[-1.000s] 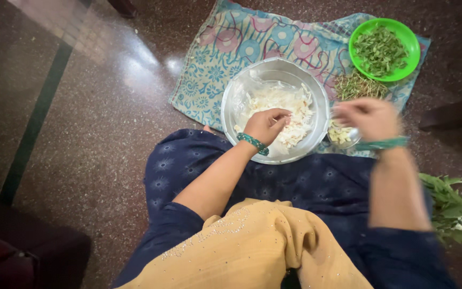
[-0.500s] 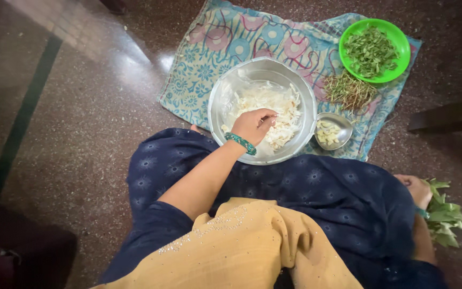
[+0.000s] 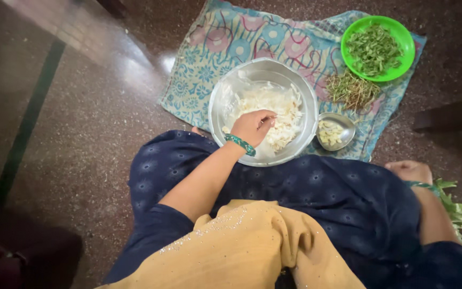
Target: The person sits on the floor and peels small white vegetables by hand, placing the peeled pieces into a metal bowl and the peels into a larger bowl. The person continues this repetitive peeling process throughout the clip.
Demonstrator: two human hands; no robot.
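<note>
Left hand (image 3: 253,127) is down in the big steel bowl (image 3: 225,91), on top of the white shreds (image 3: 274,104). Wrist is bent, palm down, forearm comes in from lower left across the lap. Fingers are curled with the tips bunched against the thumb, and look closed on a small pinch of shreds. Judged step: picking through or gathering the shreds by hand.

The bowl sits on a patterned blue cloth (image 3: 225,43) on the floor, right in front of the knees. Just beside its right edge is a small steel bowl (image 3: 348,126) with pale pieces (image 3: 329,132) in it. Behind that is a loose pile of stems (image 3: 351,90), then a green plate (image 3: 344,45) of picked leaves (image 3: 375,49) at the cloth's far right corner.

Right hand (image 3: 410,171) is well apart from the bowls, low by the right knee, just beside a leafy bunch (image 3: 455,206) on the floor. The back of the hand faces up and the fingers are folded under. I cannot tell if they hold any stem.

Judged need: taking from the bunch calls for a firm grip low on the stems. The pinch in the bowl needs only a light lift clear of the rim.
</note>
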